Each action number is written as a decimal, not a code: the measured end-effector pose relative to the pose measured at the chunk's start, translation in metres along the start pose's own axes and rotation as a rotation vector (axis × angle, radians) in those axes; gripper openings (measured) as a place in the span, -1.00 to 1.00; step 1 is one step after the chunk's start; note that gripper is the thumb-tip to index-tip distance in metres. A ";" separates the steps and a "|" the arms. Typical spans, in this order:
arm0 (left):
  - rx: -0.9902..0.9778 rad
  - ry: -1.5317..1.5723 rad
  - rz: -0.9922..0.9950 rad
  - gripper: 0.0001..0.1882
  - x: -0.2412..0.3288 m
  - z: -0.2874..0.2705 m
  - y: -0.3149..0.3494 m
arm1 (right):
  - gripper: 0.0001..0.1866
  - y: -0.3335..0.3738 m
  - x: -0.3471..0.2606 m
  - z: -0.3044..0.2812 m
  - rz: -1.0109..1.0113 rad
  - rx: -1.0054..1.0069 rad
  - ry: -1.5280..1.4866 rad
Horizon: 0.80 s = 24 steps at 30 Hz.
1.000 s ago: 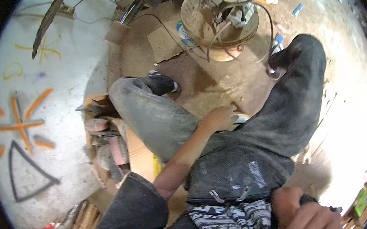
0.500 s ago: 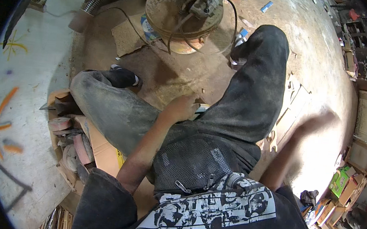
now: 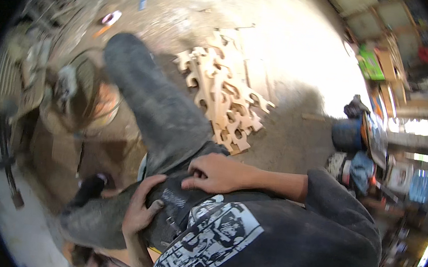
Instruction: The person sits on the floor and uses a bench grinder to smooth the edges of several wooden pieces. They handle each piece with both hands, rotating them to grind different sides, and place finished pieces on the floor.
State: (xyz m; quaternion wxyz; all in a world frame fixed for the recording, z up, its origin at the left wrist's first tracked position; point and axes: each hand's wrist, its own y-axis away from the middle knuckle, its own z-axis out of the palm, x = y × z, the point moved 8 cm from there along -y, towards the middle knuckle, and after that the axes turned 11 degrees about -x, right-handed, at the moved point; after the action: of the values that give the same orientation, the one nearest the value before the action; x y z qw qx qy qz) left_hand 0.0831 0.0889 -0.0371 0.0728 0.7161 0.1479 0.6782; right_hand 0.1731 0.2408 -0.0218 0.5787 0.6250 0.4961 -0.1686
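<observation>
My left hand (image 3: 142, 210) rests against the dark mesh fabric (image 3: 179, 202) at my lap, its thumb apart from its fingers and nothing visible in it. Beside it, my right hand (image 3: 215, 173) lies over the lap with its fingers curled toward the thumb. Whatever its fingertips close on, if anything, is hidden. Just past my bent, dusty trouser leg (image 3: 155, 97) lies a pile of pale wooden pieces (image 3: 219, 103) cut with curved notches and hooked outlines. Neither hand touches them.
A round bucket-like stand (image 3: 106, 105) with blurred equipment on it is at the left. A roll of tape (image 3: 111, 18) and a blue object (image 3: 143, 0) lie on the floor. At the right are a dark blue container (image 3: 347, 134), a clear water jug (image 3: 423, 185) and a green box (image 3: 371, 65).
My view has swung to the right, bringing the wooden pieces toward the middle. My right arm has come in from the side to my lap. My left hand has drawn back toward my waist.
</observation>
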 end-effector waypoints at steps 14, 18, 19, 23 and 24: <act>0.298 0.472 -0.327 -0.38 -0.055 0.021 0.078 | -0.80 -0.040 -0.031 0.069 -0.485 0.071 -0.114; 0.543 0.648 -0.378 -0.39 -0.060 0.041 0.130 | -0.87 -0.053 -0.058 0.092 -0.430 -0.053 -0.067; 0.587 0.670 -0.404 -0.39 -0.064 0.046 0.139 | -0.87 -0.054 -0.066 0.096 -0.431 -0.054 -0.058; 0.741 0.709 -0.533 -0.38 -0.080 0.064 0.163 | -0.85 -0.061 -0.095 0.127 -0.470 -0.166 -0.054; 0.773 0.709 -0.556 -0.37 -0.084 0.066 0.165 | -0.85 -0.064 -0.099 0.137 -0.474 -0.216 -0.033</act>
State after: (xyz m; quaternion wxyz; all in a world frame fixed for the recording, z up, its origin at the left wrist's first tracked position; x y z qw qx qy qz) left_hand 0.1640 -0.0873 -0.0707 -0.0722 0.3546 0.5818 0.7284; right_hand 0.1261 0.0667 -0.0169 0.5941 0.4230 0.6345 -0.2558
